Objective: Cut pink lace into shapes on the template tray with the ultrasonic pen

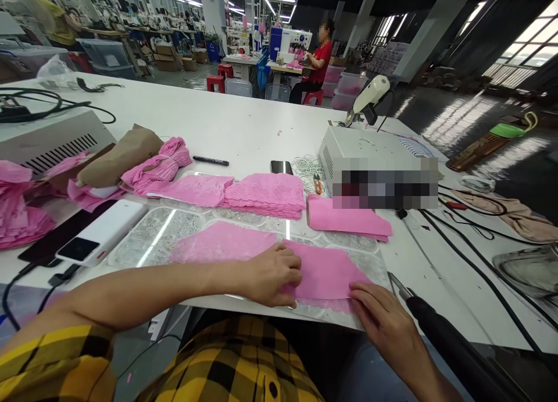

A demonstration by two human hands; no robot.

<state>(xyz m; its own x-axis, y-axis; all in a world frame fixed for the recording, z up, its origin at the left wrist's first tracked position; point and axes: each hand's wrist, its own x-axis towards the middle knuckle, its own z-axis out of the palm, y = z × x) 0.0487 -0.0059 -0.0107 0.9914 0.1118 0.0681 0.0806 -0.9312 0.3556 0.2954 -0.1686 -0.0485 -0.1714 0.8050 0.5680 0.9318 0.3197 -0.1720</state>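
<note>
A plain pink fabric piece [322, 271] lies on a clear patterned mat [152, 239] at the table's near edge. It overlaps a thinner pink lace piece [222, 242] on its left. My left hand [272, 274] rests with curled fingers on the left edge of the plain piece, its fingertips pinching there. At the piece's right corner, my right hand [387, 317] holds the edge between thumb and fingers. Close to the right hand lies a black-handled tool with a metal tip [436, 320]. Beyond the mat sit a stack of pink lace pieces [265, 195] and folded pink fabric [349, 219].
A grey box machine [379, 149] with a cream hand-held tool [368, 99] on it stands at right, cables trailing. Orange snips [317, 184], a black pen [211, 160], a white power bank [102, 233] and bundled pink fabric [161, 163] lie around. A person [320, 59] sits sewing beyond.
</note>
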